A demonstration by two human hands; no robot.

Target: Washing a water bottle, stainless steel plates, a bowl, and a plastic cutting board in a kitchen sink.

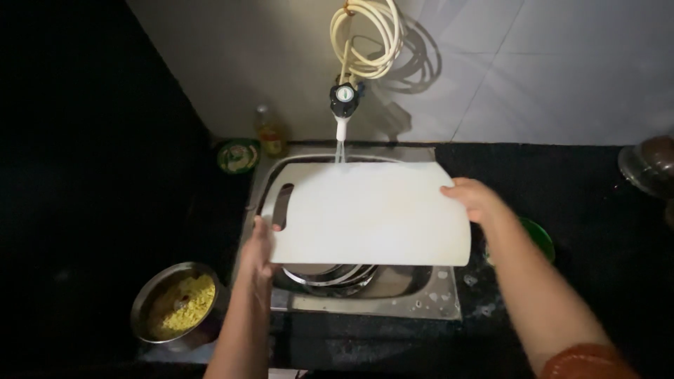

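— Gripping, both of them: the left hand [258, 251] has its fingers curled round the near-left corner of the white cutting board [368, 214], thumb lying on top just below the handle slot, and the right hand [472, 198] has its fingers closed over the far-right edge.

— Where is the board, exactly?

— Held flat over the steel sink [442, 298], not resting on it as far as I can see. Its far edge sits under the tap [343, 105], and a thin stream of water [340, 149] lands on that edge.

— Anything under it?

— Steel dishes [330, 275] show in the basin below the near edge. I cannot tell how many.

— And round about?

— Left of the sink, on the dark counter, a steel pot [177, 303] with something yellow in it. Behind, by the wall, a small bottle [270, 133] beside a round green thing [239, 155]. A coiled hose [366, 38] hangs above the tap. Right of the sink, a green object [540, 238] half hidden behind the right forearm.
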